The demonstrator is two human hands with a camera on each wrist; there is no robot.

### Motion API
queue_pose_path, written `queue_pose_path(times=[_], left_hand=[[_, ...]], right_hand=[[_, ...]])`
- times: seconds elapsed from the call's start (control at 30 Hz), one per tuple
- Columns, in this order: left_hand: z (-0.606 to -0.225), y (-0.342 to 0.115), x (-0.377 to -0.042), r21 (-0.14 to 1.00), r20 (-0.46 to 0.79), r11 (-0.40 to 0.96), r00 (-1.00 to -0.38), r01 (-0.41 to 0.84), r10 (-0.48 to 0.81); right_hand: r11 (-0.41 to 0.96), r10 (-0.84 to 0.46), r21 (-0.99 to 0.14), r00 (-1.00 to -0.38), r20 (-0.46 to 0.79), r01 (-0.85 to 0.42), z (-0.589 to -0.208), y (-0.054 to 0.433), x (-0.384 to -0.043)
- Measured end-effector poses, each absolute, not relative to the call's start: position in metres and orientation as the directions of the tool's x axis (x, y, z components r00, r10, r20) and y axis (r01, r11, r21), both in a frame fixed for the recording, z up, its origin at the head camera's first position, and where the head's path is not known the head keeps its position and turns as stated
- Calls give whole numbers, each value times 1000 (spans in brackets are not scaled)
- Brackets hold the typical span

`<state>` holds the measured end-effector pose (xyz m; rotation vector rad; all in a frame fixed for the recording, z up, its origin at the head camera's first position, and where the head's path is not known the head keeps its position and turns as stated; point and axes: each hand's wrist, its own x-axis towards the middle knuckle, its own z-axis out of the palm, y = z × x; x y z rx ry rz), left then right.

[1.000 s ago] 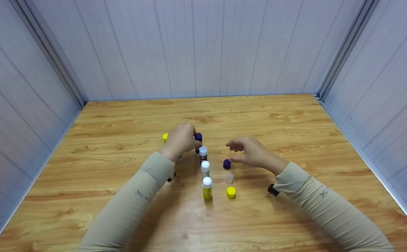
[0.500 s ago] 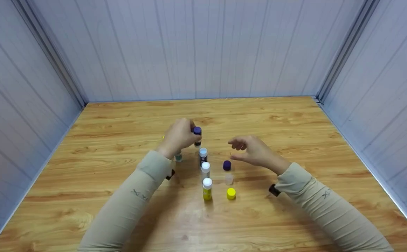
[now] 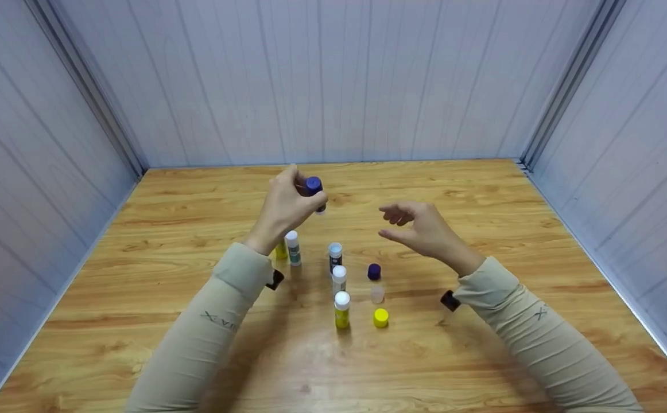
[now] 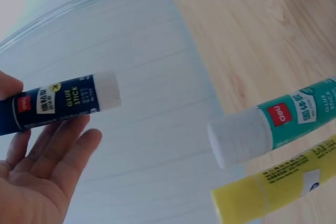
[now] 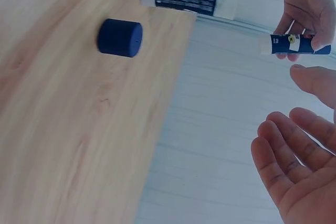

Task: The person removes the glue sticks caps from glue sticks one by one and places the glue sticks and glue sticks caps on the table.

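My left hand grips a dark blue glue stick between thumb and fingers, raised above the table with its blue end up. The label reads "GLUE STICK" in the left wrist view. To the right, my right hand hovers with relaxed fingers and holds nothing. Below it stands a dark blue cap. Between the hands, nearer the front, is a row of white-topped glue sticks: one dark blue, one pale, one yellow.
A teal glue stick and a yellow glue stick stand beneath my left wrist. A translucent cap and a yellow cap lie right of the row. Panelled walls border the wooden table.
My left hand has lifted the dark blue glue stick up and away from the row, uncovering the teal and yellow sticks. My right hand has risen from beside the dark blue cap, its fingers spreading.
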<state>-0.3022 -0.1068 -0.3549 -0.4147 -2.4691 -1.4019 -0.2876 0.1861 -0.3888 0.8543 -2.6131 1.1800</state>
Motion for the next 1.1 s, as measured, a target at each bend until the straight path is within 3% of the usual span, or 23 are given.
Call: queue_pose_path(times=[0.33, 0.63, 1.1], left_hand=[[-350, -98, -292, 805, 404, 402, -900, 436, 166], [-351, -87, -283, 741, 405, 458, -871, 491, 278], [-358, -62, -268, 573, 505, 455, -731, 682, 459]], right_hand=[[451, -361, -698, -829, 427, -556, -374, 185, -286], [300, -306, -808, -853, 422, -507, -365, 179, -285], [205, -372, -873, -860, 349, -443, -367, 166, -280]])
